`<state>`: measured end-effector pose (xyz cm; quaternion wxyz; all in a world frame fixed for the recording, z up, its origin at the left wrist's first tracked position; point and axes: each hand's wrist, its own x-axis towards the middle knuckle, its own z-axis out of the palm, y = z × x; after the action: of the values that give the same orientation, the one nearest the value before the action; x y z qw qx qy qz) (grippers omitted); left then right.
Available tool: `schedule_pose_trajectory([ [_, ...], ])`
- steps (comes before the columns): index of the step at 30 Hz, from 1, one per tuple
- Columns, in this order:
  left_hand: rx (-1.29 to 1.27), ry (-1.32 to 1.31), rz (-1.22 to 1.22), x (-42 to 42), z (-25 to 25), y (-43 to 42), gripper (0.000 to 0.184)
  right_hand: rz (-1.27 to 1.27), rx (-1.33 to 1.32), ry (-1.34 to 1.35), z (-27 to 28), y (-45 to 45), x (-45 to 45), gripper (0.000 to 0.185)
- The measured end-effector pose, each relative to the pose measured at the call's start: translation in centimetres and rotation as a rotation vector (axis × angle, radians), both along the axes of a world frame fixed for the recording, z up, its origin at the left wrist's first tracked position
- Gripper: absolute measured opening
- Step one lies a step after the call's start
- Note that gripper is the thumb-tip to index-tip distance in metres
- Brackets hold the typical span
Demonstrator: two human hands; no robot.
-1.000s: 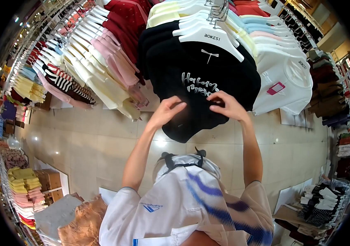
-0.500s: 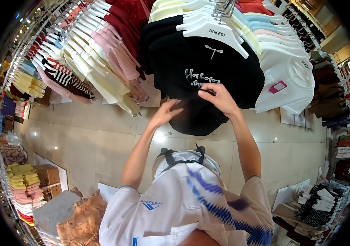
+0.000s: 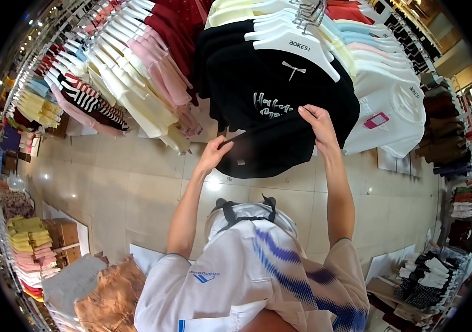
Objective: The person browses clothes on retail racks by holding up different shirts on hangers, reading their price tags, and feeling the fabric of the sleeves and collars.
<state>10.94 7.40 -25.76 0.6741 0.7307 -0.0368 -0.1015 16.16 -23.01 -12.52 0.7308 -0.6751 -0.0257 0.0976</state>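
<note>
A black shirt (image 3: 236, 83) with white lettering hangs on a white hanger (image 3: 294, 47) marked BOKESI at the front of the rack. My left hand (image 3: 212, 154) pinches the shirt's lower edge at its left side. On the right side, my right hand (image 3: 320, 128) grips the cloth just beside the lettering. Between my hands the lower part of the shirt is spread and folded up, with a small pale label (image 3: 241, 162) showing on it. The fingertips of both hands are partly hidden by the cloth.
A white shirt (image 3: 385, 110) with a pink tag hangs to the right. Cream shirts (image 3: 131, 94) and pink shirts (image 3: 158, 72) hang to the left. Stacked yellow clothes (image 3: 28, 232) and a cardboard box (image 3: 61, 232) are at the lower left. Tiled floor (image 3: 153, 193) lies below.
My right hand has moved right and closed on the cloth, and my left hand has taken the hem. The shirt's lower part is now stretched wider and lifted.
</note>
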Motion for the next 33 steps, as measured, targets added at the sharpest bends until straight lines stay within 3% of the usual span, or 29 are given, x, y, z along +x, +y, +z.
schedule_pose_trajectory([
  [6,-0.008,-0.002,0.0,-0.1,1.0,-0.3,0.024,0.027,0.053,0.046,-0.4,0.5,-0.7,0.016],
  [9,0.029,-0.04,-0.025,-0.4,3.2,-1.6,0.023,0.09,-0.044,-0.013,-1.3,0.9,-1.0,0.015],
  [17,0.139,-0.073,-0.021,0.0,2.2,-0.3,0.021,-0.014,-0.136,-0.02,-0.3,-1.2,-0.6,0.018],
  [22,0.107,-0.095,-0.058,0.3,3.3,-1.6,0.021,0.15,-0.129,-0.007,-1.7,1.6,-1.7,0.016],
  [26,0.172,-0.311,-0.15,0.7,3.3,-3.1,0.049,0.298,-0.187,-0.025,-1.9,5.1,-3.6,0.022],
  [29,0.179,-0.343,-0.182,0.0,4.1,-4.8,0.04,0.356,-0.3,-0.136,-4.6,6.2,-3.6,0.022],
  [33,0.298,-0.268,-0.261,0.0,2.9,-4.8,0.036,0.322,-0.314,-0.116,-3.0,5.8,-4.1,0.022],
])
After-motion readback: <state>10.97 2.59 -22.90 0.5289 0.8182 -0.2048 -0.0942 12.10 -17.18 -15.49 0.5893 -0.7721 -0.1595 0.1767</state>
